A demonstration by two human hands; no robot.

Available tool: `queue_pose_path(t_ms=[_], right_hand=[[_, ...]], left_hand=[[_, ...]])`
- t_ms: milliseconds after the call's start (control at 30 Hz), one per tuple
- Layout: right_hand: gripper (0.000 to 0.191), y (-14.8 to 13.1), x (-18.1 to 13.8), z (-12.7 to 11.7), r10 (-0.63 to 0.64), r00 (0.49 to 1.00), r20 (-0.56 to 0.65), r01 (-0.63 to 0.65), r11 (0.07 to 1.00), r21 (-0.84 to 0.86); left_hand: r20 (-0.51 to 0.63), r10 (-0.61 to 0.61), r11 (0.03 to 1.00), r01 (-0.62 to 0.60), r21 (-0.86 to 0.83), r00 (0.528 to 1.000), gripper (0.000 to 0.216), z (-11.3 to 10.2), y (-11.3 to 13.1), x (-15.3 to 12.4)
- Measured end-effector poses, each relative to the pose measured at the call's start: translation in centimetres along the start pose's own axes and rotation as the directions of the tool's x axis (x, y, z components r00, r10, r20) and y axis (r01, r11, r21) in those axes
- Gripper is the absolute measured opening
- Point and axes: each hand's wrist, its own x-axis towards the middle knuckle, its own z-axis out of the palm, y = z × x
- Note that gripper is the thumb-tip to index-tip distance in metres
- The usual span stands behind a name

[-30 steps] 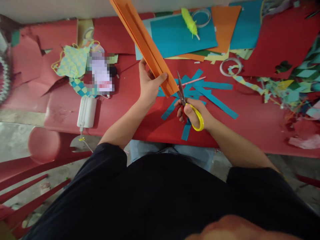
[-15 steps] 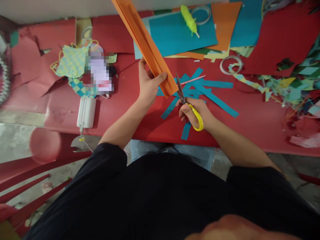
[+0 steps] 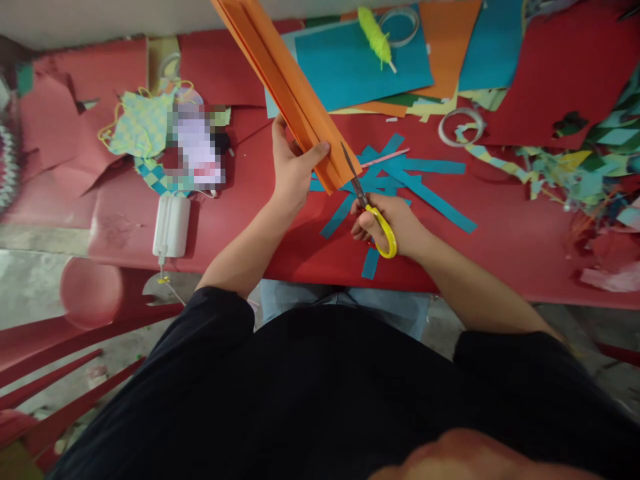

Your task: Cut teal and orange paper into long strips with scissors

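My left hand [image 3: 293, 167] grips the lower end of a long folded orange paper [image 3: 280, 80], which slants up and to the left above the red table [image 3: 500, 233]. In my right hand [image 3: 387, 223] is a pair of yellow-handled scissors [image 3: 367, 203], fingers through the loops, blades pointing up at the paper's lower right edge. Several blue paper strips [image 3: 425, 193] lie crossed on the table under both hands.
Blue paper sheets [image 3: 360, 63], a second orange sheet [image 3: 450, 40] and red ones lie at the back, with a lime-green object [image 3: 375, 37] and tape rolls [image 3: 460, 127]. Woven paper pieces [image 3: 143, 123] and a white power bank [image 3: 171, 225] sit left; scraps pile right. Red chair [image 3: 75, 320] at lower left.
The scissors have moved up and left until their blades meet the paper's lower edge. The orange paper and my left hand shifted slightly left.
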Motion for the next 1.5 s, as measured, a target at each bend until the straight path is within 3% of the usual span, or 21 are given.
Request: queue_pose_path(t_ms=[100, 233, 600, 900, 1100, 1300, 1500], right_hand=[[0.087, 1.1, 0.1, -0.7, -0.035, 0.992, 0.125, 0.022, 0.994, 0.103], [0.092, 1.7, 0.3, -1.1, -0.024, 0.986, 0.165, 0.007, 0.995, 0.100], [0.086, 1.5, 0.4, -0.6, -0.135, 0.991, 0.013, 0.135, 0.983, -0.122], [0.072, 0.2, 0.5, 0.4, 0.029, 0.999, -0.046, -0.030, 0.999, -0.020], [0.084, 1.0, 0.3, 0.0, -0.007, 1.000, 0.016, 0.007, 1.000, -0.009], [0.092, 2.9, 0.7, -0.6, -0.069, 0.994, 0.080, 0.058, 0.990, 0.128], [0.085, 1.7, 0.3, -0.7, -0.137, 0.991, 0.009, 0.136, 0.982, -0.131]], left_hand=[[-0.025, 0.015, 0.999, -0.016, -0.051, 1.000, 0.101, 0.1, -0.4, 0.1], [0.036, 0.001, 0.998, 0.002, -0.070, 0.999, 0.092, 0.3, -1.3, 0.0], [0.123, -0.039, 0.998, 0.045, -0.048, 0.992, 0.089, 0.5, -1.6, -0.5], [0.124, -0.011, 1.000, 0.014, -0.021, 0.992, 0.091, 0.3, -2.3, -0.4], [0.103, 0.019, 1.000, -0.018, -0.013, 0.994, 0.093, 0.4, -3.0, -0.2], [0.165, -0.053, 0.998, 0.056, -0.016, 0.985, 0.088, 0.9, -1.6, -1.0], [0.192, -0.125, 0.991, 0.132, -0.024, 0.973, 0.084, 1.7, 0.8, -2.2]])
